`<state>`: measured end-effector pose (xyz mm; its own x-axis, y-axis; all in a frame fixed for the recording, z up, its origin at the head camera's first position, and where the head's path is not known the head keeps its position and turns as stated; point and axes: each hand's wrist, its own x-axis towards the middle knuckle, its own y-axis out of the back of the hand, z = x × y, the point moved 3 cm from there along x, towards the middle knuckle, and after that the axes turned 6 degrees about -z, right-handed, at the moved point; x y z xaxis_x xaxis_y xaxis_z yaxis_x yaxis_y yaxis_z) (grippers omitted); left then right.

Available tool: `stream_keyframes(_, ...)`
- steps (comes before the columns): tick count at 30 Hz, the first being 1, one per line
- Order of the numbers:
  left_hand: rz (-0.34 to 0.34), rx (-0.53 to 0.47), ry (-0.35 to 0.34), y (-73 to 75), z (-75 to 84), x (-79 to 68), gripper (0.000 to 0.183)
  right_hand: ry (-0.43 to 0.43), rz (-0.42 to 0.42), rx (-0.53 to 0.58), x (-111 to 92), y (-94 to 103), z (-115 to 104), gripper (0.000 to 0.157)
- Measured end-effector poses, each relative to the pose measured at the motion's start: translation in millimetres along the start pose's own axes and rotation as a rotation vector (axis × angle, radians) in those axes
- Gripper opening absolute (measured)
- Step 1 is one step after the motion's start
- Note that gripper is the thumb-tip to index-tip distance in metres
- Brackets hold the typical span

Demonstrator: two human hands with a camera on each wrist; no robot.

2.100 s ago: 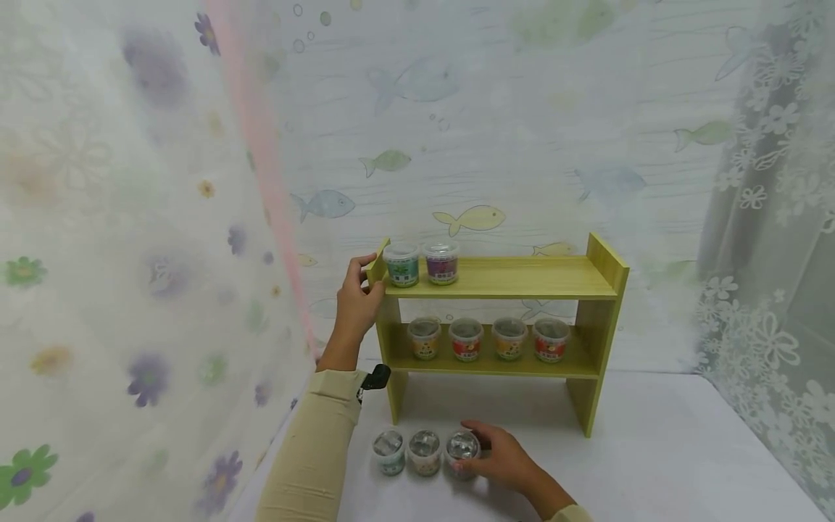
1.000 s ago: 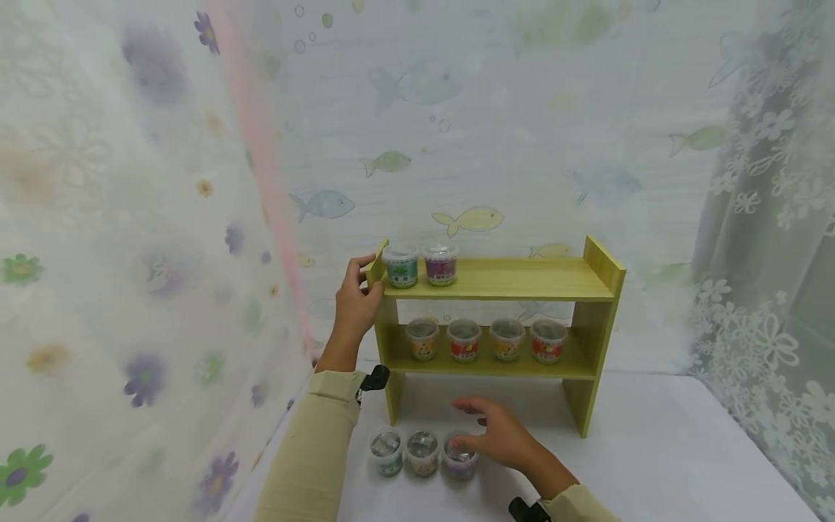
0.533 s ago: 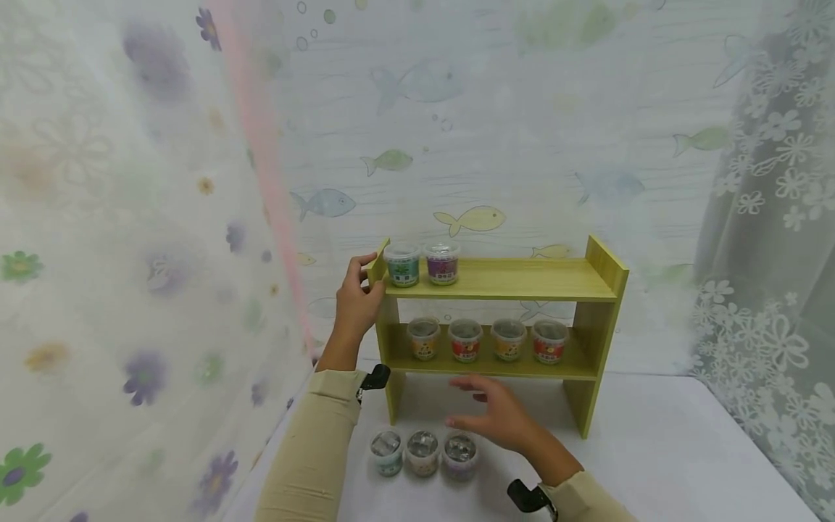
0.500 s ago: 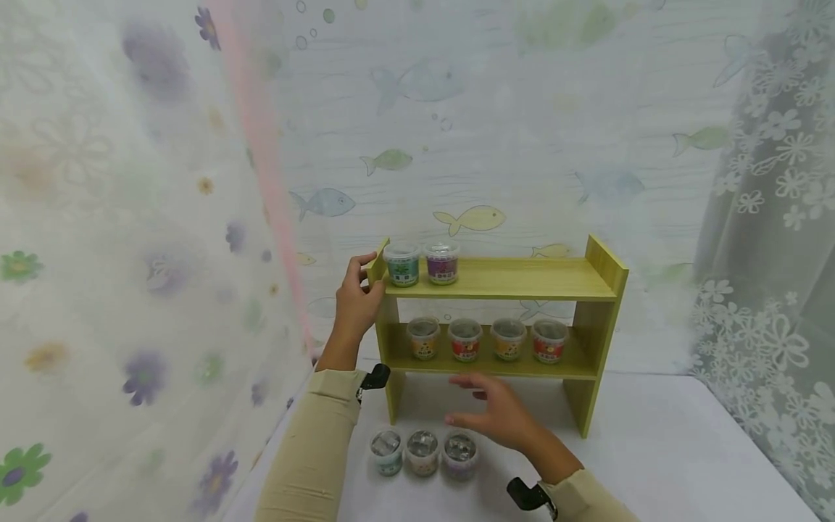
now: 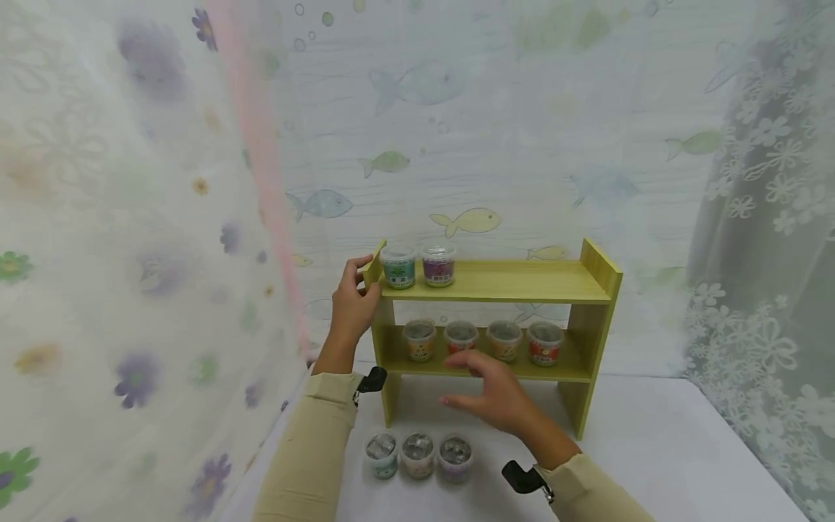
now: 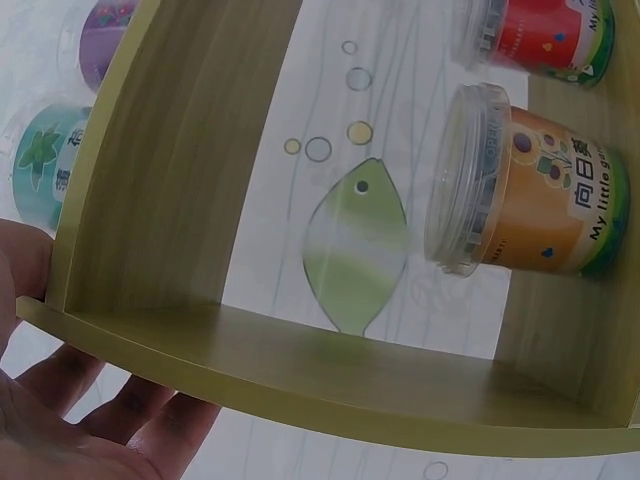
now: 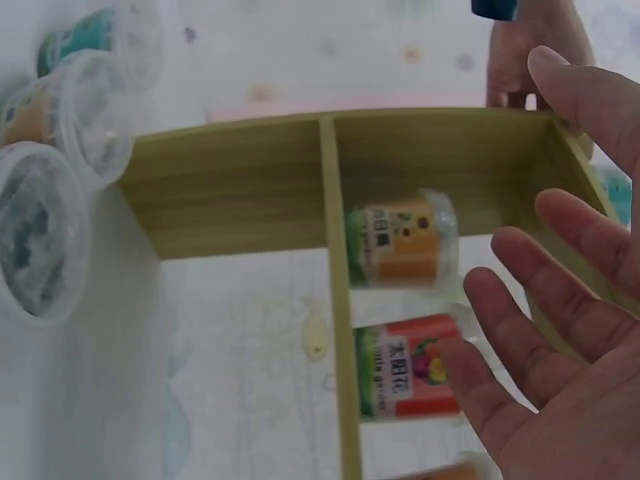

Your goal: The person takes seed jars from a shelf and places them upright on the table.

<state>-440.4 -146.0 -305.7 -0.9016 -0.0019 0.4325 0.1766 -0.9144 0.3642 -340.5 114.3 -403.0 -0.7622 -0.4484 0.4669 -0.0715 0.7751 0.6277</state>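
Observation:
My left hand [image 5: 352,308] grips the left side panel of a yellow-green wooden shelf [image 5: 522,279], thumb on the front edge and fingers round the outer side. On the top board beside it stand a teal-labelled plastic tub [image 5: 399,272] and a purple-labelled tub [image 5: 438,271]. Empty, with fingers spread, my right hand [image 5: 499,399] hovers before the middle board, overlapping a red-labelled tub [image 7: 410,365] there. An orange-labelled tub [image 6: 555,190] stands left of that one; another orange tub [image 5: 504,342] and another red tub [image 5: 544,348] stand to the right.
Three clear-lidded tubs stand in a row on the white tabletop before the shelf: a teal one [image 5: 381,457], an orange-tinted one [image 5: 417,458] and a purple one [image 5: 455,460]. Patterned curtains [image 5: 770,290] hang behind and at the sides.
My right hand has let go of the purple tub in the front row and risen forward to the middle board. The left hand keeps its grip on the shelf.

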Motion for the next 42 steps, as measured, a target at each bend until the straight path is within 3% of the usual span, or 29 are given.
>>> stream_keyframes(10,0.006,0.006,-0.015,-0.6,-0.2,2.0,0.05,0.088,0.046,-0.07,14.0,21.1,-18.6,0.052)
stream_keyframes(35,-0.024,-0.007,-0.017,-0.1,-3.3,-2.6,0.052,0.143,0.064,-0.122,35.2,54.7,-43.9,0.051)
stream_keyframes(42,-0.018,-0.002,-0.033,2.2,-2.4,-1.5,0.052,0.236,0.169,-0.142,49.8,69.1,-52.9,0.044)
